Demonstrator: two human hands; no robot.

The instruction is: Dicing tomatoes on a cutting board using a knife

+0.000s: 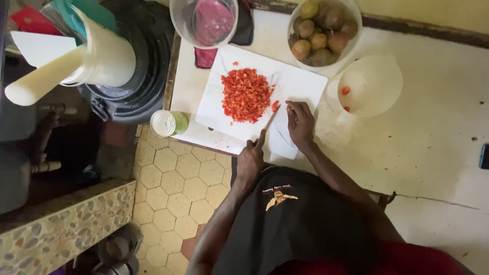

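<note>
Fingers of the left hand (249,162) grip a knife (270,120).
Right hand (300,122) lies flat on the white cutting board (300,81), beside chopped tomato (246,95), near the counter's (433,132) edge.

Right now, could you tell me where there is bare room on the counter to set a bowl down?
Bare: the counter right of the white bowl. Crowded: the cutting board and the back edge with the bowl of round produce.

Bare counter (433,147) rightward; bowls (326,30) crowding behind the cutting board (300,84).
</note>
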